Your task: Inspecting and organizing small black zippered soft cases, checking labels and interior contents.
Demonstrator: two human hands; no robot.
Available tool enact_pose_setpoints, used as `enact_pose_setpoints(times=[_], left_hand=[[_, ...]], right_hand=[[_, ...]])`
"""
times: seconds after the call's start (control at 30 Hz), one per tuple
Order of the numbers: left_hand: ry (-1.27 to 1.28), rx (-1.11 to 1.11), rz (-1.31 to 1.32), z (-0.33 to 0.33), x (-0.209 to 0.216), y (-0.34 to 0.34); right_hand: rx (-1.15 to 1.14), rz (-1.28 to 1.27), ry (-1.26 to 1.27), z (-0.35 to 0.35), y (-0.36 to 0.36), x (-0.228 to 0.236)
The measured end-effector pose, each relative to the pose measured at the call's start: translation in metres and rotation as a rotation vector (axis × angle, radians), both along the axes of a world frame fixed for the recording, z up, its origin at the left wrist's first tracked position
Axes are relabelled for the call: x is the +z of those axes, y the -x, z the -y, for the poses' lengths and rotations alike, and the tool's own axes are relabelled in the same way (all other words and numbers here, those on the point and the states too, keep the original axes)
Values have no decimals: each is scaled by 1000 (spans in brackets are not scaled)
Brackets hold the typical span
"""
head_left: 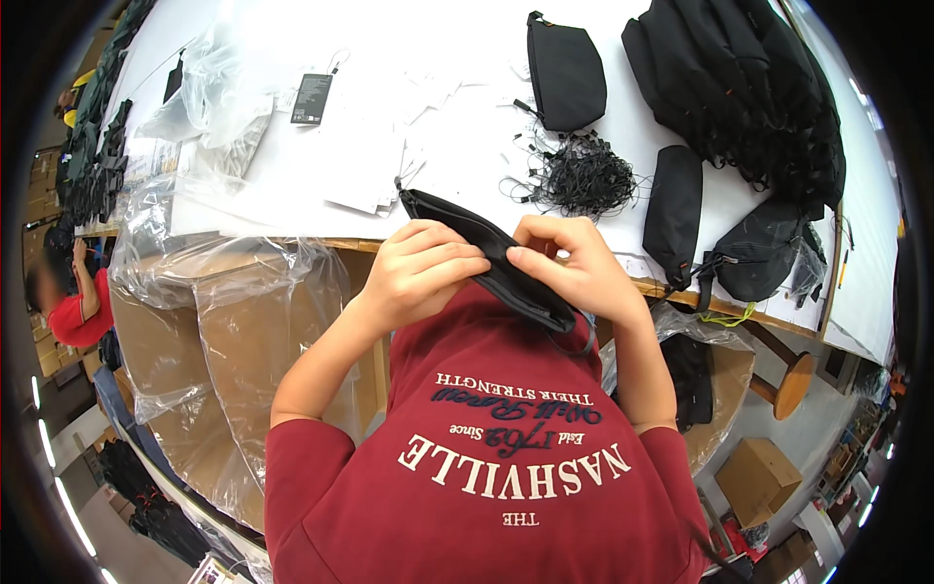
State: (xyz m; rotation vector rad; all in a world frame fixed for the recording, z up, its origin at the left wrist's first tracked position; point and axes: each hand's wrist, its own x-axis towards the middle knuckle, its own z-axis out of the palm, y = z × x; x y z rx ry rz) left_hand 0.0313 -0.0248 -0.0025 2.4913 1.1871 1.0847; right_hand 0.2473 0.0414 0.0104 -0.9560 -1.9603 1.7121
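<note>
A flat black zip pouch (530, 297) is held at the table's front edge, slanting from upper left down to the right, its long opening facing up. My left hand (420, 271) is closed on the pouch's near side, fingers curled over the rim. My right hand (576, 265) pinches the opposite side of the rim with thumb and fingers, so the mouth gapes a little and shows a dark lining. A small tab sticks out at the pouch's upper left end. What lies inside the pouch is hidden.
On the white table (409, 58) are a pile of black string loops (584, 175), black pouches (566, 78), a stack of black bags (749, 88), white tags and a black hang tag (311, 99). Plastic-lined cartons (243, 341) stand below left; a wooden stool (794, 385) is at right. Someone in red works far left.
</note>
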Motion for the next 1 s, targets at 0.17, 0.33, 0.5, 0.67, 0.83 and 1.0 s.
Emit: enact_pose_setpoints(times=[0.17,0.33,0.5,0.67,0.83,1.0], left_hand=[[182,61,109,8,-1,11],[708,-51,121,12,18,8],[992,-102,196,16,22,7],[1068,-65,205,13,19,7],[801,72,31,8,27,9],[678,99,-80,-2,30,3]], right_hand=[[-199,75,-288,-41,19,-13],[-382,327,-1133,-136,55,-72],[-155,804,-1149,-153,75,-92],[-344,411,-1042,-131,56,-59],[-265,10,-732,-59,25,26],[-124,239,-864,-22,13,30]])
